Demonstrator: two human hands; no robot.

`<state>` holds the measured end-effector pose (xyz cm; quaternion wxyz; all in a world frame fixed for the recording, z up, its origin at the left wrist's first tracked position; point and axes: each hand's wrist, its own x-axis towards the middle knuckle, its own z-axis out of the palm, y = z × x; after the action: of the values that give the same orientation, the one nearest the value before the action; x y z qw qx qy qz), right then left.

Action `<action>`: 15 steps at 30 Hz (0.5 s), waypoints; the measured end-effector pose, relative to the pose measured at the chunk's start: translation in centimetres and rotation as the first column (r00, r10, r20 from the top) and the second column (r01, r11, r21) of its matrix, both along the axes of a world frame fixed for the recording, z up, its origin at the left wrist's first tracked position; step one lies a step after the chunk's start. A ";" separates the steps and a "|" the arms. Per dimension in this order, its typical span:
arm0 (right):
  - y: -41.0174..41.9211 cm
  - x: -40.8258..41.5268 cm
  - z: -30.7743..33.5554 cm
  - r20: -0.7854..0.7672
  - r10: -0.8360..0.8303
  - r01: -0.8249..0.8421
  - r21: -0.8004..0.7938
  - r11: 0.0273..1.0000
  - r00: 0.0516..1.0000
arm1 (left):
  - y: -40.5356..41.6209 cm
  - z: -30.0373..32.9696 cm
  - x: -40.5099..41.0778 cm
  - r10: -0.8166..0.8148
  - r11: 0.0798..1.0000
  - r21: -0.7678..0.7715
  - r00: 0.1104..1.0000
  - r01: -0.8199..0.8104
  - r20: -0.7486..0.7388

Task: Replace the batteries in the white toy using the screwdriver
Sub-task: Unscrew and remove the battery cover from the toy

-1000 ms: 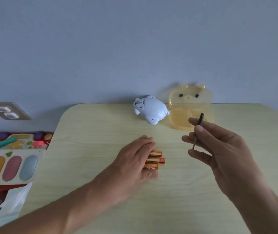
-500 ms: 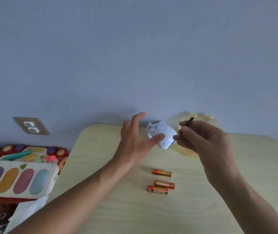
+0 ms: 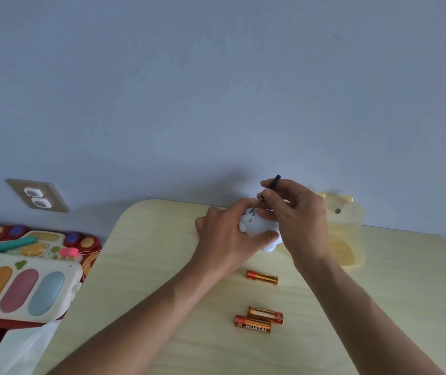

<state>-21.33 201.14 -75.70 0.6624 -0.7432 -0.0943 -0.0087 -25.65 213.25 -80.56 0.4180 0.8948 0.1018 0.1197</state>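
The white toy (image 3: 257,227) is at the far middle of the pale wooden table (image 3: 162,266), held in my left hand (image 3: 227,239), whose fingers wrap around its left side and bottom. My right hand (image 3: 295,220) pinches a thin dark screwdriver (image 3: 272,185), tilted, with its tip down on the toy's upper left part. Three orange batteries lie on the table nearer to me: a single battery (image 3: 262,277) just below my hands, and a pair of batteries (image 3: 259,319) side by side further toward me.
A translucent yellow bear-shaped case (image 3: 346,239) lies open to the right of my hands, against the wall. Colourful toys (image 3: 24,277) and a white bag (image 3: 19,350) sit off the table's left edge. A wall socket (image 3: 36,195) is at the left.
My left hand reached forward from the batteries and closed around the white toy. My right hand brought the screwdriver tip onto the toy. The view tilted upward.
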 end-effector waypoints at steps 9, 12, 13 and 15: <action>0.5 0.1 0.4 0.073 0.069 -0.058 -0.143 0.988 0.995 | 0.0 0.3 0.2 -0.028 0.999 0.014 1.000 0.028 -0.010; 0.7 0.5 0.5 0.035 0.084 -0.078 -0.154 0.985 0.996 | 0.5 0.7 -0.3 -0.038 0.999 -0.036 0.999 0.037 -0.011; 0.7 0.6 0.5 0.020 0.089 -0.085 -0.151 0.985 0.996 | 1.0 0.9 -0.5 -0.029 0.995 -0.098 0.999 0.033 0.044; 0.5 0.9 0.5 0.023 0.106 -0.100 -0.178 0.979 0.994 | 2.1 1.6 -0.6 -0.013 0.986 -0.161 0.978 0.048 0.208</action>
<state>-20.46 201.68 -75.22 0.5919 -0.7928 -0.1438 0.0220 -26.24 215.38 -78.98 0.5009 0.8411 0.0537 0.1967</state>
